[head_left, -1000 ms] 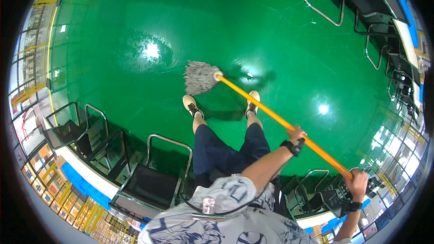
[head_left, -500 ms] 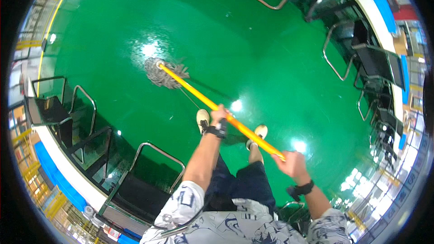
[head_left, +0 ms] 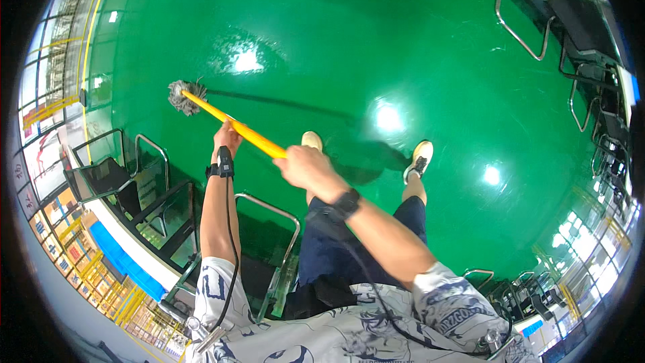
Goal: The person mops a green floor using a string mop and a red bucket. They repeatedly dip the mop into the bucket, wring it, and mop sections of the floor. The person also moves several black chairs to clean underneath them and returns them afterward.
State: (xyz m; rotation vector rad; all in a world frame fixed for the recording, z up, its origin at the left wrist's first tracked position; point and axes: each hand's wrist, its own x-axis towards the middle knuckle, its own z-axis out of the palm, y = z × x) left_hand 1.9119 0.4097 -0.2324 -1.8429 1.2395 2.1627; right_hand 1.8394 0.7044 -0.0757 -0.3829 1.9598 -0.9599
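Observation:
A mop with a yellow handle (head_left: 250, 136) slants from my body out to the far left. Its grey string head (head_left: 183, 97) lies on the green floor (head_left: 322, 47). Partway along the handle, my left hand (head_left: 228, 136) is closed around it. Closer to me, my right hand (head_left: 306, 167) is wrapped round the upper end of the same handle. Dark straps with small devices circle both wrists. A damp patch with a bright reflection shows on the floor to the right of the mop head.
Black chairs with metal frames (head_left: 111, 175) stand along a white-edged table at the left. Another row of chairs (head_left: 584, 47) lines the right side. My light shoes (head_left: 420, 156) are planted apart on the floor. A yellow line (head_left: 87, 47) runs along the far left.
The mop head has swung farther left, and both hands have moved left with the handle. My right hand has come closer to the left one. My right foot stands farther right.

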